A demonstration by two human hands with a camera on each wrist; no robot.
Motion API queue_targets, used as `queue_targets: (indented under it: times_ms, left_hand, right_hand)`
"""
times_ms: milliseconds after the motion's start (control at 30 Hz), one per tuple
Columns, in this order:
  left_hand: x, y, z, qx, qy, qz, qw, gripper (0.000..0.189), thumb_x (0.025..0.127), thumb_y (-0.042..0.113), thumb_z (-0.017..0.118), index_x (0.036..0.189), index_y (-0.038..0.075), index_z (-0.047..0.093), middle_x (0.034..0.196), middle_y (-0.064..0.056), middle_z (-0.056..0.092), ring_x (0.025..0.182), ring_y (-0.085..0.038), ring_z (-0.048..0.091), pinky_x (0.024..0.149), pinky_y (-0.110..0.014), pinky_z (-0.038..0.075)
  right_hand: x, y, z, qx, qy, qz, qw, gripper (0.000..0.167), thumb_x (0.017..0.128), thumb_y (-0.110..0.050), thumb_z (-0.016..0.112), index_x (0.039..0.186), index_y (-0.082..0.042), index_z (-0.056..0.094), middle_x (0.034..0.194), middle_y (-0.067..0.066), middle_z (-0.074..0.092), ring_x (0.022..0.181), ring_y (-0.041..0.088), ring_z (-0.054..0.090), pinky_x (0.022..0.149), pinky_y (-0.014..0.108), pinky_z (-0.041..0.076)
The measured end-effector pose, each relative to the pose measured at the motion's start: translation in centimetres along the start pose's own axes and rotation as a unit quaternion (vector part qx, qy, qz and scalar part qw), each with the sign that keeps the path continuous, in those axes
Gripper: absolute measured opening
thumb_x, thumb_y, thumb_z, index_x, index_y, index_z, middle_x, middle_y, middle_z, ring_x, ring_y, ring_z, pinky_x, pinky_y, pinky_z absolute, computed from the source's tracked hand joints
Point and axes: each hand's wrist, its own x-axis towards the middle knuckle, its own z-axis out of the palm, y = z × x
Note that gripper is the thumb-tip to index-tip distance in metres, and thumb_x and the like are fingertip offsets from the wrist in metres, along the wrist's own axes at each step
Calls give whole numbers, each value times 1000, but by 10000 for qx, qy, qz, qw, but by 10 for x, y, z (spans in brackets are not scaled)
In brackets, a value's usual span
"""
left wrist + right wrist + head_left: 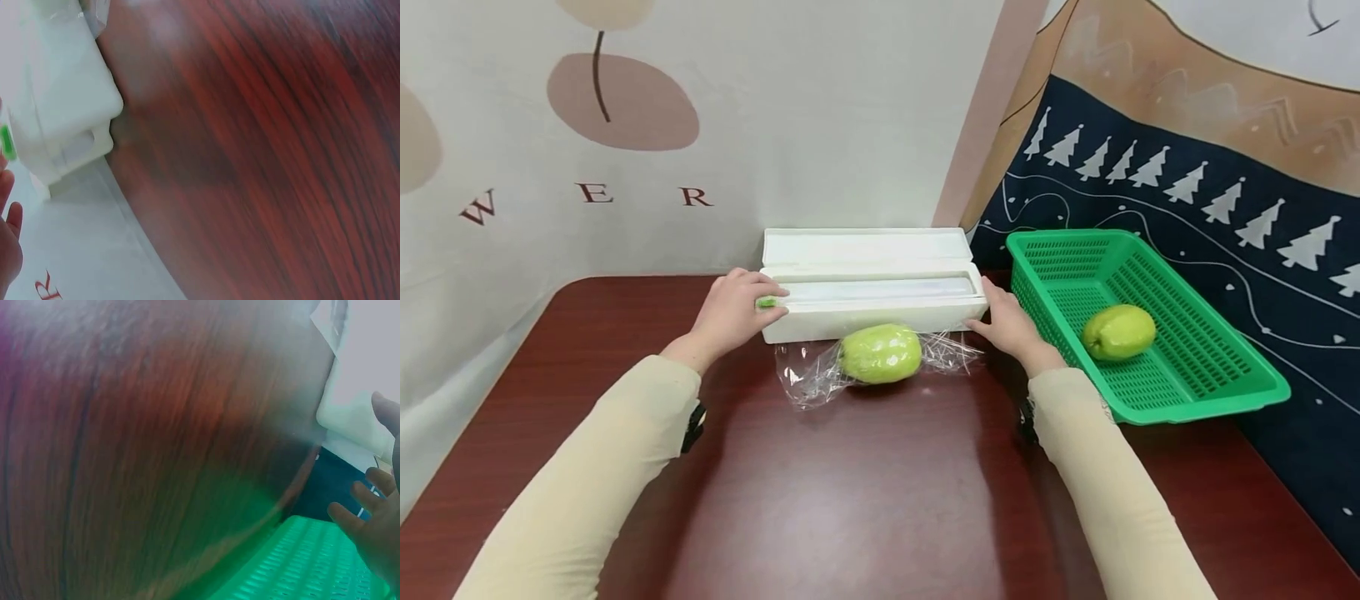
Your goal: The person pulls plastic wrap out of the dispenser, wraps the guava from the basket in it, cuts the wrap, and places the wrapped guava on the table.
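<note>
A white cling film dispenser (pixel 872 318) lies along the back of the table with its lid (pixel 867 247) raised. My left hand (pixel 733 304) grips its left end, the thumb at the front and the fingers over the top. Close to that thumb and fingertips is a small green slider (pixel 766 302). At the opposite end my right hand (pixel 1011 321) holds the box, its thumb low on the front face. A green oval fruit (pixel 881 354), wrapped in clear film (pixel 808 379), lies just in front of the dispenser, between the hands.
A green plastic basket (pixel 1187 408) stands right of the dispenser, close to my right forearm. Inside it lies another green fruit (pixel 1118 332). The dark red wooden table (pixel 850 500) ends at a printed cloth (pixel 850 108) behind the box.
</note>
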Motion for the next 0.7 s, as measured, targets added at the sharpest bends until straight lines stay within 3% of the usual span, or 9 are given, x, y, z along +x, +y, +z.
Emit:
queue_targets:
  times_ms: [200, 300, 400, 500, 567, 700]
  left_hand:
    - [1, 1, 2, 73, -39, 62, 9999, 12, 86, 16, 65, 93, 8, 71, 100, -12, 69, 99, -32, 52, 91, -51, 37]
    - [1, 3, 2, 0, -23, 88, 10000, 10, 86, 14, 64, 90, 7, 71, 96, -12, 70, 97, -31, 53, 90, -51, 38]
    - [2, 5, 3, 7, -20, 147, 9999, 8, 85, 13, 65, 87, 7, 70, 94, -11, 70, 96, -31, 53, 89, -50, 38]
    - [4, 7, 6, 66, -41, 208, 9998, 7, 84, 13, 65, 85, 8, 69, 93, -11, 69, 96, -31, 53, 88, -50, 39]
    - [4, 8, 7, 111, -30, 236, 9997, 7, 84, 13, 64, 84, 8, 69, 92, -10, 69, 96, -31, 53, 86, -50, 40]
    - [5, 8, 7, 145, 31, 282, 9995, 9, 84, 13, 62, 82, 8, 68, 90, -10, 69, 94, -31, 54, 85, -49, 40]
  right_hand:
    - [-4, -10, -8, -242, -11, -464, 9986, 90, 78, -31, 74, 147, -3, 23, 150, 22, 25, 136, 40, 24, 110, 56, 25]
    - [-7, -17, -10, -478, 465, -735, 9951, 69, 80, -29, 73, 137, -3, 44, 143, 21, 36, 131, 38, 32, 107, 54, 31]
    - [-9, -24, -9, -784, 1151, -1030, 9849, 40, 83, -22, 71, 116, -2, 62, 128, 18, 52, 119, 34, 43, 102, 47, 39]
    - [-10, -28, -7, -973, 1603, -1158, 9754, 18, 84, -15, 69, 97, -2, 69, 112, 15, 61, 108, 30, 49, 95, 41, 44]
    - [-11, -30, -6, -963, 1748, -1144, 9732, 13, 85, -14, 68, 89, -2, 70, 105, 13, 62, 103, 29, 50, 92, 40, 45]
    - [-11, -31, -5, -855, 1732, -1017, 9759, 20, 84, -22, 69, 88, -3, 69, 100, 13, 62, 100, 28, 50, 87, 41, 47]
